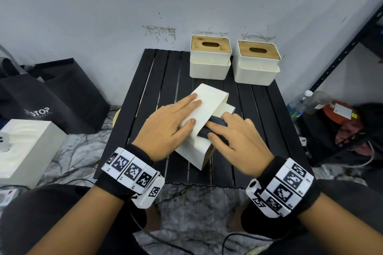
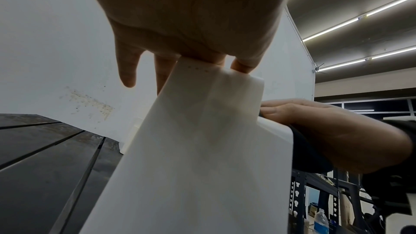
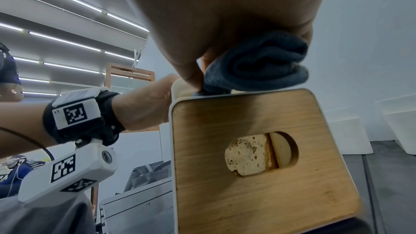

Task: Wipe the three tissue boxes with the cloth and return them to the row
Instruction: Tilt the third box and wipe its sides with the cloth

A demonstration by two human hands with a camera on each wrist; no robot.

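Note:
Two white tissue boxes with wooden lids, one (image 1: 210, 64) and the other (image 1: 257, 68), stand side by side at the back of the black slatted table (image 1: 157, 80). The third box (image 1: 207, 99) lies tipped over at mid-table, its wooden lid (image 3: 258, 175) facing the near right. My left hand (image 1: 186, 109) rests flat on its upper face (image 2: 202, 149), fingers straight. My right hand (image 1: 215, 129) grips a bunched dark blue cloth (image 1: 217, 122) and presses it on the box's stepped side. The cloth (image 3: 258, 61) bulges out from under the palm.
A black bag (image 1: 62, 97) and a white block (image 1: 27, 147) sit on the floor to the left. A black metal shelf (image 1: 342, 58) stands at the right with a water bottle (image 1: 298, 103) at its foot. Cables run across the floor near my knees.

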